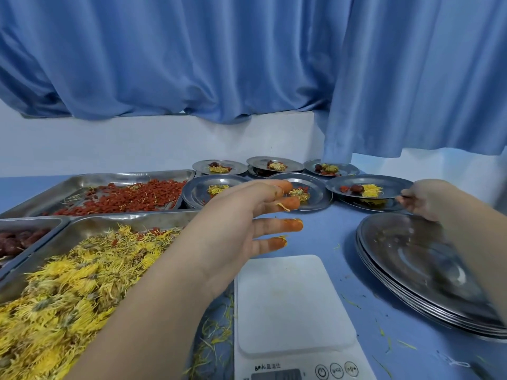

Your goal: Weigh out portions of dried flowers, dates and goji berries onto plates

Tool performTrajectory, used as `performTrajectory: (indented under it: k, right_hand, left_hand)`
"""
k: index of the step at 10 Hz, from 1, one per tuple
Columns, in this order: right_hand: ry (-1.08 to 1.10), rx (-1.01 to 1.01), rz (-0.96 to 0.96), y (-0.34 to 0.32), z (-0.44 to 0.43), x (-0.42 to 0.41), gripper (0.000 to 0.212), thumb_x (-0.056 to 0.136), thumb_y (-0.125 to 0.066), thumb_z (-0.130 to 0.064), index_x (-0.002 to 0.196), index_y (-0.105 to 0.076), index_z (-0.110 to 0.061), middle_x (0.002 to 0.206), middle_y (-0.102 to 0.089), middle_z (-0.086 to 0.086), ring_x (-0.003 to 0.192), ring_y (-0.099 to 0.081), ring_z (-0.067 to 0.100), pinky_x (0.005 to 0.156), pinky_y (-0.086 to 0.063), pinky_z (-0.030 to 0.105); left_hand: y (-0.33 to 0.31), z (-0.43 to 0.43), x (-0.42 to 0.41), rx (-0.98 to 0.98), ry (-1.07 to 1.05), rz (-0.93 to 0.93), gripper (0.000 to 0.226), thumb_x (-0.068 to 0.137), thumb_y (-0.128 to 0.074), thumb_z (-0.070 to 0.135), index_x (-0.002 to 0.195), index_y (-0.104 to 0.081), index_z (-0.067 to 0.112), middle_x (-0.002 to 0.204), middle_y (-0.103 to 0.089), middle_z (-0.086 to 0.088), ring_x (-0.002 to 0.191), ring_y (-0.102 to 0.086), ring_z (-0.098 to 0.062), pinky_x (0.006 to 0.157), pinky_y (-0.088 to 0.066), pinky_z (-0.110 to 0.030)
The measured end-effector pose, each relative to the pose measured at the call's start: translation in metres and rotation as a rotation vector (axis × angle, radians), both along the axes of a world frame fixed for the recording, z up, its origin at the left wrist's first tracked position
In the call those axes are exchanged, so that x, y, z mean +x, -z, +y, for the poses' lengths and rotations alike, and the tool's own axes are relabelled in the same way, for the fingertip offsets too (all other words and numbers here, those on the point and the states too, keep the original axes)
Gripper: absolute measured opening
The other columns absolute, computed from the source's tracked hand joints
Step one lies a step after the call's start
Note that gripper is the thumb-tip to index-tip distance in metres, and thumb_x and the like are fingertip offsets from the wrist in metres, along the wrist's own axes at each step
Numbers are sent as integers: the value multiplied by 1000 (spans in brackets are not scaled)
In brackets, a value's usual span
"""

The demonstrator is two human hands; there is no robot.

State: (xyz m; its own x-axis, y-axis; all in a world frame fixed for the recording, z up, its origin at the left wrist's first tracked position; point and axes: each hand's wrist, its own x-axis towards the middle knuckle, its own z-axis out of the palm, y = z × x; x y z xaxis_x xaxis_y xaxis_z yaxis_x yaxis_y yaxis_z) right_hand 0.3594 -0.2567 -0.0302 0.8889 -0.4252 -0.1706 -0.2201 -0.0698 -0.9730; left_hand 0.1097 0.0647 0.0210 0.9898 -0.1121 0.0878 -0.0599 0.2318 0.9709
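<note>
Sorting station, seen from the worker's head camera: the left hand (233,229) hovers above the blue table (329,231). Its fingers (290,224) are straight and spread wide, gripping nothing. The fingertips are stained orange, and a few yellow petals cling to them. At the right edge, the right hand (428,200) curls its fingers at the rim of the front-right plate (389,184) and pinches it, though blur hides the exact hold.

That plate carries a dark date, a few goji berries and a yellow flower. It rests on top of another plate, where a second flower shows beneath. The left hand's upper two fingers cover part of the middle front plate (317,187). A front-left plate (192,193) and three back-row plates (295,165) stand close by against the white wall (137,144), each with a small portion. A blue curtain (247,56) hangs above.

A white kitchen scale (296,311) sits at bottom centre, just under the left hand, with its display cut off by the frame. A stack of empty plates (411,264) lies to its right, partly hidden by the right forearm. Loose petals litter the table around both.

On the left stands the tray of dried flowers (82,270), heaped with shaggy yellow blooms, and the left forearm crosses its near corner. Behind it is the tray of goji berries (123,198), a thin red layer flecked with petals. The tray of dates (19,239) is mostly out of frame.
</note>
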Motion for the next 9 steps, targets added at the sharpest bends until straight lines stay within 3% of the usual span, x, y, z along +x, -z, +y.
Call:
performTrajectory:
  k: [1, 2, 3, 4, 5, 6, 7, 8, 9]
  right_hand:
    - [-1, -16, -2, -6, 1, -2, 23, 96, -37, 11, 78, -39, -3, 73, -42, 10, 44, -55, 21, 27, -40, 16]
    - [-5, -102, 25, -10, 3, -4, 14, 94, -43, 11, 96, -45, -3, 77, -45, 12, 38, -56, 25, 26, -42, 20]
    - [-38, -197, 92, -13, 3, -6, 20, 93, -48, 10, 76, -43, 0, 77, -51, 15, 29, -55, 23, 29, -43, 22]
    - [-86, -255, 121, -14, 0, -5, 24, 90, -50, 11, 70, -45, -1, 73, -51, 13, 37, -58, 21, 30, -46, 22]
    - [-61, -318, 65, -15, -4, -11, 21, 84, -54, 11, 72, -47, -5, 78, -52, 13, 59, -54, 23, 29, -42, 19]
    - [-60, -276, 74, -15, -1, -10, 16, 82, -60, 11, 85, -52, -2, 85, -48, 13, 61, -55, 25, 33, -51, 31]
    - [-97, -402, 83, -16, 5, -15, 18, 83, -62, 4, 74, -50, -7, 88, -52, 13, 68, -56, 28, 44, -52, 27]
    - [-149, -733, 109, -18, 11, -25, 25, 86, -59, -8, 65, -47, -10, 78, -54, 12, 79, -51, 30, 52, -40, 27]
    - [-77, -992, -53, -23, 25, -39, 10, 84, -58, -10, 79, -57, -2, 91, -63, 19, 79, -52, 32, 64, -41, 29]
  left_hand:
    - [1, -1, 1, 7, 10, -3, 21, 91, -56, 25, 104, -70, 20, 98, -76, -2, 84, -74, -22, 59, -57, -25]
    - [1, -1, 1, 9, 6, -5, 21, 90, -56, 25, 105, -70, 19, 95, -76, -2, 83, -74, -22, 58, -56, -25]
    - [1, -1, 1, 11, 1, -3, 22, 92, -55, 24, 107, -70, 18, 93, -76, -2, 80, -73, -22, 56, -55, -25]
    - [1, -1, 2, 11, -3, -2, 21, 92, -54, 23, 105, -71, 18, 93, -75, -4, 76, -72, -21, 55, -54, -25]
    - [2, -2, 3, 12, -22, -1, 20, 92, -55, 23, 102, -71, 18, 91, -75, -3, 75, -72, -21, 54, -54, -25]
    - [3, -2, 4, 14, -30, 0, 20, 92, -55, 23, 102, -72, 19, 90, -75, -3, 75, -72, -21, 54, -54, -26]
    - [4, -1, 4, 20, -39, -9, 20, 93, -54, 22, 100, -72, 19, 90, -75, -3, 73, -72, -21, 54, -54, -26]
    - [4, -1, 5, 56, -67, -20, 19, 93, -54, 21, 97, -73, 21, 89, -76, -2, 71, -72, -19, 54, -55, -25]
    - [0, -2, 3, 75, -87, -21, 19, 93, -55, 20, 94, -74, 23, 88, -76, -1, 69, -72, -18, 52, -55, -24]
